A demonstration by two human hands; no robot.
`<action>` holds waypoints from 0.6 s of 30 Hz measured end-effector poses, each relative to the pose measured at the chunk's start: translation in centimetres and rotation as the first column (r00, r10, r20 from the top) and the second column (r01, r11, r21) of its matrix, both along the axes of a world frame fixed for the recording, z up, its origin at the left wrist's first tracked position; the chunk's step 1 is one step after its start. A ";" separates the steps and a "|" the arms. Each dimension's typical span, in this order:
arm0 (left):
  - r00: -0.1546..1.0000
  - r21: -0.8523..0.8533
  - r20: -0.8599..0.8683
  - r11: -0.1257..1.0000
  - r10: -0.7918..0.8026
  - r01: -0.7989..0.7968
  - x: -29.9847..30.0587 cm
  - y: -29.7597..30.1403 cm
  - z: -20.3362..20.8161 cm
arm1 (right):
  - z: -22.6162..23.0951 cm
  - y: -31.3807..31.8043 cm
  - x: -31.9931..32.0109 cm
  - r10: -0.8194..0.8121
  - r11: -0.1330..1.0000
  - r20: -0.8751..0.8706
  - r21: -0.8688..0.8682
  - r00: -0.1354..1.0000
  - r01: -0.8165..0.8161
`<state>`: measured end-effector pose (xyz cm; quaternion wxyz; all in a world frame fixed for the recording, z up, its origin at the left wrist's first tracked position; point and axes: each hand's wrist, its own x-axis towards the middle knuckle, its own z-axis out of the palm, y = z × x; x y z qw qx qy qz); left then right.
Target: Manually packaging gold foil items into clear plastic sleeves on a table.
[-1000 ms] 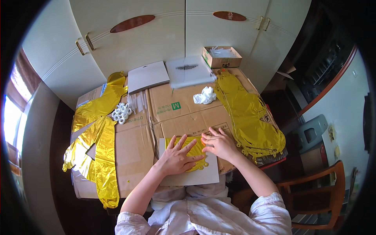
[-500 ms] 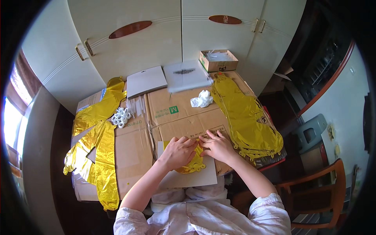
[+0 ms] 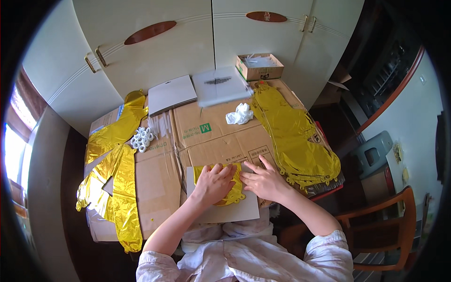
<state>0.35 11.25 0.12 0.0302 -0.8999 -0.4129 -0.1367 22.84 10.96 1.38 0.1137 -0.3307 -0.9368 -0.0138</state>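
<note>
A folded gold foil balloon (image 3: 230, 196) lies on a white card (image 3: 235, 214) at the near edge of the cardboard-covered table. My left hand (image 3: 212, 184) rests flat over the foil, fingers stretched forward and hiding much of it. Beside the balloon's right edge, my right hand (image 3: 267, 181) is palm down with its fingers spread, the fingertips close to the foil; nothing is gripped in it. Flat gold foil balloons are piled to the right (image 3: 296, 141). More gold foil (image 3: 123, 188) is spread along the left side.
White ribbon rolls (image 3: 142, 139) and clear straws (image 3: 162, 126) sit left of centre. Behind them lie white cards (image 3: 172, 95) and clear plastic bags (image 3: 218, 91). Crumpled white plastic (image 3: 239, 114) and a small open cardboard box (image 3: 260, 71) are farther right. A wooden chair (image 3: 405, 221) stands at right.
My right hand has moved slightly right, away from my left hand, uncovering more of the folded foil's right edge. My left hand stays on the foil.
</note>
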 end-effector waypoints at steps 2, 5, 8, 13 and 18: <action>1.000 -0.010 -0.014 1.000 0.007 -0.007 -0.1 -0.1 0.0 | 0.4 -0.3 0.1 0.027 1.000 0.017 0.001 0.999 -0.027; 1.000 -0.027 -0.014 1.000 0.014 -0.014 0.1 -0.1 0.0 | 0.4 -1.0 0.4 0.044 0.999 0.028 -0.008 0.999 -0.044; 1.000 -0.032 -0.003 0.999 0.019 -0.019 0.1 -0.2 0.1 | 0.4 -1.1 0.3 0.020 0.997 -0.043 -0.077 0.999 -0.024; 0.999 -0.005 0.000 0.999 0.033 -0.033 0.0 -0.2 -0.3 | -1.4 -0.9 -2.7 -0.122 0.991 -0.314 0.019 0.941 0.135; 0.999 0.003 -0.008 0.999 0.044 -0.044 0.6 0.1 -0.1 | -3.6 -1.3 -2.9 -0.143 0.986 -0.340 0.030 0.929 0.163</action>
